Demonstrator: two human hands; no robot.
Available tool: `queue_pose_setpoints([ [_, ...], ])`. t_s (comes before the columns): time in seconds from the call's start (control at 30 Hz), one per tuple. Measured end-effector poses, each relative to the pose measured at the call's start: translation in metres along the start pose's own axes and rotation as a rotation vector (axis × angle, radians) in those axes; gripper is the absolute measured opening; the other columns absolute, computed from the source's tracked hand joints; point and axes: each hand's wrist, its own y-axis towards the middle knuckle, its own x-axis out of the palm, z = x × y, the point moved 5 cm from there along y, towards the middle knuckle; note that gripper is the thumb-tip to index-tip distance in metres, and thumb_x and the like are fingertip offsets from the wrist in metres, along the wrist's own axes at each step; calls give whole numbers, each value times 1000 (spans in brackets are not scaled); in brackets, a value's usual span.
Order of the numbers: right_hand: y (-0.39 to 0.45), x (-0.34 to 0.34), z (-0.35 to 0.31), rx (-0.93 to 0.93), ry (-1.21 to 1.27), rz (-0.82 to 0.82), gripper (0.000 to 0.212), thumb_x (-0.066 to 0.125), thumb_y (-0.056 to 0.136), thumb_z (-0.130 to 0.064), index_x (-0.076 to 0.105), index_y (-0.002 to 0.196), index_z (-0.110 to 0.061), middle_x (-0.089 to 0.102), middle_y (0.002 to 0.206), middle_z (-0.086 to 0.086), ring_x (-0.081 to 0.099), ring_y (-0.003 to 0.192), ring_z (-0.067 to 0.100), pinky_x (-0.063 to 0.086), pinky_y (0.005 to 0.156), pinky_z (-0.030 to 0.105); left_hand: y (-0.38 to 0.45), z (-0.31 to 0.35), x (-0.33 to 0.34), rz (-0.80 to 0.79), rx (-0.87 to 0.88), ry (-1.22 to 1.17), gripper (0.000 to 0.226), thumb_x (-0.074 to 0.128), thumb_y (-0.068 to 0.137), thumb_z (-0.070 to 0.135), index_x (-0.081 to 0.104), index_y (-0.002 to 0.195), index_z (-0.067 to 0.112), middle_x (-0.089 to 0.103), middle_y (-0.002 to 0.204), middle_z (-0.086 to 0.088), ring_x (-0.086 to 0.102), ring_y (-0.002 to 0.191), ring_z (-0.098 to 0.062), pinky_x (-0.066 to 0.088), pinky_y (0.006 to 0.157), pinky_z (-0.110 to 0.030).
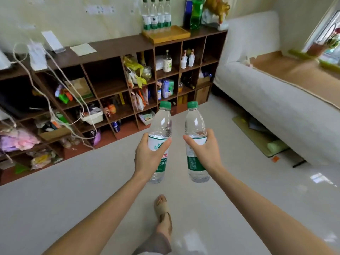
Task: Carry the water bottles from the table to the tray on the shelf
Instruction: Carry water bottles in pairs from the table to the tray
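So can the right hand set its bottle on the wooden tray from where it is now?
Probably not yet. The right hand holds its bottle out over open floor, well short of the shelf. The tray has free space in front of its four bottles.

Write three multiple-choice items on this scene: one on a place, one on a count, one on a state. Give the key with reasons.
1. Where is the wooden tray?
A. on top of the brown shelf unit
B. on the floor
C. on the white sofa

2. How many green-capped clear water bottles stand on the tray?
A. two
B. four
C. six

3. What are the hands doing?
A. resting empty
B. each gripping a bottle
C. sharing one bottle

Key: 1 A, the tray sits on the shelf top. 2 B, four caps show in a row. 3 B, the left hand and the right hand hold one bottle apiece.
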Motion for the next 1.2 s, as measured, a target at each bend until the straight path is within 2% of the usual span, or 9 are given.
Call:
queue_pose_setpoints([
  [0.17, 141, 11, -24, 3, 45, 68, 40, 78, 74, -45, 49, 97, -31, 63, 92, -15, 64, 85, 9, 52, 73, 28, 142, 24, 49, -54, 10, -37, 45, 78, 74, 45, 58, 110, 28, 69, 101, 9, 67, 89, -11, 58, 77, -35],
  [0.33, 273, 4, -58, -23, 67, 129, 38, 78, 77, -39, 49, 98, -26, 61, 90, -17, 62, 83, 4, 45, 65, 18, 281, 75, 102, -104, 28, -140, 44, 78, 75, 37, 58, 113, 26, 69, 105, 8, 67, 93, -9, 57, 78, -30],
  [0.5, 398, -5, -60, -27, 71, 156, 31, 79, 75, -37, 54, 92, -32, 65, 90, -15, 65, 81, 5, 46, 64, 17, 402, 105, 155, -111, 46, -199, 43, 75, 80, 32, 57, 119, 23, 68, 107, 6, 67, 93, -10, 55, 72, -22],
  [0.67, 546, 0, -68, -91, 66, 102, 29, 81, 74, -37, 59, 93, -35, 67, 89, -19, 65, 80, -3, 46, 62, 10, 521, 121, 208, -18, 79, -230, 36, 73, 82, 27, 57, 114, 24, 68, 102, 12, 66, 86, 1, 52, 66, -13],
  [0.87, 713, 25, -114, -149, 62, -82, 32, 80, 74, -39, 62, 100, -33, 71, 92, -15, 69, 82, 1, 54, 69, 19, 643, 147, 245, 109, 39, -236, 39, 73, 82, 33, 60, 117, 24, 70, 100, 13, 67, 92, -2, 54, 76, -23],
  [0.93, 760, 44, -126, -176, 54, -146, 40, 80, 73, -41, 64, 105, -24, 72, 93, -12, 69, 84, 3, 57, 78, 28, 678, 150, 250, 145, 29, -252, 35, 73, 82, 30, 61, 114, 25, 70, 98, 13, 68, 90, -1, 54, 73, -19],
  [1.0, 790, 59, -130, -179, 47, -187, 58, 79, 68, -54, 62, 114, -22, 72, 103, -9, 68, 96, 9, 55, 89, 38, 700, 151, 251, 167, 29, -272, 29, 73, 83, 24, 61, 109, 25, 70, 95, 13, 68, 86, 1, 52, 64, -12],
  [1.1, 855, 98, -141, -203, -8, -245, 94, 74, 56, -76, 55, 127, -18, 67, 121, -2, 63, 113, 18, 51, 98, 46, 759, 151, 247, 215, 30, -294, 32, 73, 82, 26, 59, 111, 29, 71, 101, 10, 68, 91, -3, 55, 73, -20],
  [1.2, 911, 138, -154, -248, -44, -275, 103, 71, 53, -82, 51, 133, -18, 65, 126, -3, 60, 118, 18, 50, 98, 46, 822, 152, 237, 265, 58, -317, 33, 73, 82, 26, 57, 110, 33, 70, 104, 11, 68, 93, -2, 56, 79, -24],
])
